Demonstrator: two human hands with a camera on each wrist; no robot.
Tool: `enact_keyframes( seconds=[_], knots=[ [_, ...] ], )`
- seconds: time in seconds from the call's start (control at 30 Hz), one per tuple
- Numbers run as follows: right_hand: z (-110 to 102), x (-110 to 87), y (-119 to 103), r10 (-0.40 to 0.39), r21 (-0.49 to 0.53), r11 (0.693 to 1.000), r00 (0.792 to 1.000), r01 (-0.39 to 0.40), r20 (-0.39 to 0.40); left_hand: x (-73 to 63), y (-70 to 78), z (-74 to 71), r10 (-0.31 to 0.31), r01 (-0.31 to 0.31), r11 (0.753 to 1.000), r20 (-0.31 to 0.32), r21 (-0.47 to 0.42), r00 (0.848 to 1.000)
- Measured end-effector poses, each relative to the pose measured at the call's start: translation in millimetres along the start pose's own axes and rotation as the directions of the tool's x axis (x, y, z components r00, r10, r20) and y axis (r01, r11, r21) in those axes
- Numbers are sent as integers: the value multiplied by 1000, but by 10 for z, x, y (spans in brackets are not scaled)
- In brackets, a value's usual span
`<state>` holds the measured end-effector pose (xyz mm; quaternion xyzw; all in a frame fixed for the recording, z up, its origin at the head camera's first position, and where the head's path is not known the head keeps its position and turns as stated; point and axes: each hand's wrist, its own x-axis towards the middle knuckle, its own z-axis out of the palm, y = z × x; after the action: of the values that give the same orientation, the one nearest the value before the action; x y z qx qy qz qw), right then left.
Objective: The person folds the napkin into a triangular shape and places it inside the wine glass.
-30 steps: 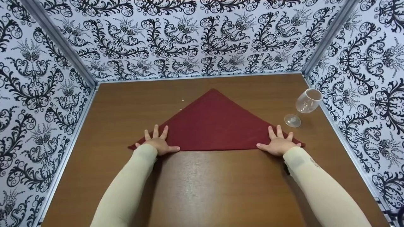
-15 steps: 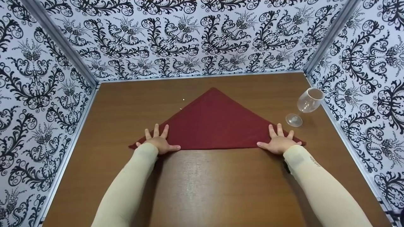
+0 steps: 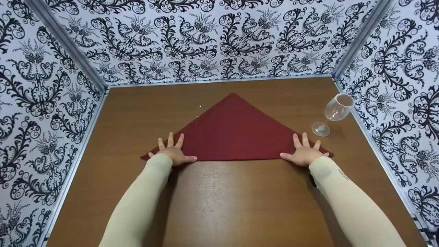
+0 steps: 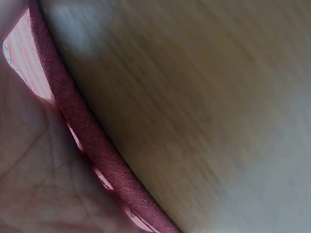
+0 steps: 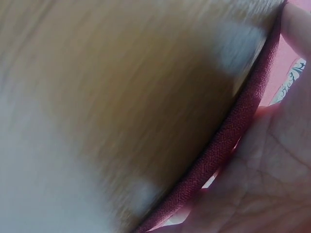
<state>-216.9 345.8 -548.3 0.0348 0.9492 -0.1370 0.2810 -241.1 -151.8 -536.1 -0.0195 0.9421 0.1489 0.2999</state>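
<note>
A dark red cloth napkin (image 3: pixel 233 130), folded into a triangle, lies flat with its peak toward the back wall and its long folded edge toward me. On its left corner rests my left hand (image 3: pixel 174 154), fingers straight and spread, thumb along the near edge. My right hand (image 3: pixel 303 154) lies the same way on the right corner. The left wrist view shows the rounded fold (image 4: pixel 92 126) running beside the palm (image 4: pixel 43 170). Close up in the right wrist view, the fold (image 5: pixel 223 141) passes along the other palm (image 5: pixel 257 179).
A clear stemmed wine glass (image 3: pixel 337 108) stands on the brown wooden table (image 3: pixel 212 199), behind and right of my right hand. Patterned black-and-white walls (image 3: pixel 205 37) enclose the table at the back and both sides. Tiny pale specks (image 3: pixel 200 106) lie left of the napkin's peak.
Both hands keep the same place on the napkin. The whole scene sits slightly higher in the head view, and nothing on the table has visibly moved.
</note>
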Motion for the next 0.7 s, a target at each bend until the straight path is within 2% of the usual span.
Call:
enact_keyframes(
  seconds=[0.2, 0.3, 0.43, 0.5, 0.6, 0.7],
  knots=[
    [-20, 2, -21, 5, -2, 1000, 1000, -5, 10, 6, 2, -17, -2, 2, 1000, 1, 2, 1000],
    [-36, -22, -73, -4, -24, 1000, 1000, 4, -17, 10, 31, -34, -4, 4, 1000, -6, 20, 1000],
    [-34, -9, -204, -65, -71, 996, 993, 58, -96, -1, 226, -4, 17, -9, 994, -74, 109, 997],
    [-19, 18, -264, -110, -88, 991, 989, 102, -103, -16, 371, 50, 57, -46, 989, -83, 138, 995],
    [-14, 59, -321, -155, -80, 986, 985, 149, -75, -25, 535, 128, 79, -74, 991, -42, 108, 996],
    [0, 61, -359, -164, -64, 985, 985, 161, -48, -32, 594, 170, 49, -49, 995, 1, 85, 999]
  ],
)
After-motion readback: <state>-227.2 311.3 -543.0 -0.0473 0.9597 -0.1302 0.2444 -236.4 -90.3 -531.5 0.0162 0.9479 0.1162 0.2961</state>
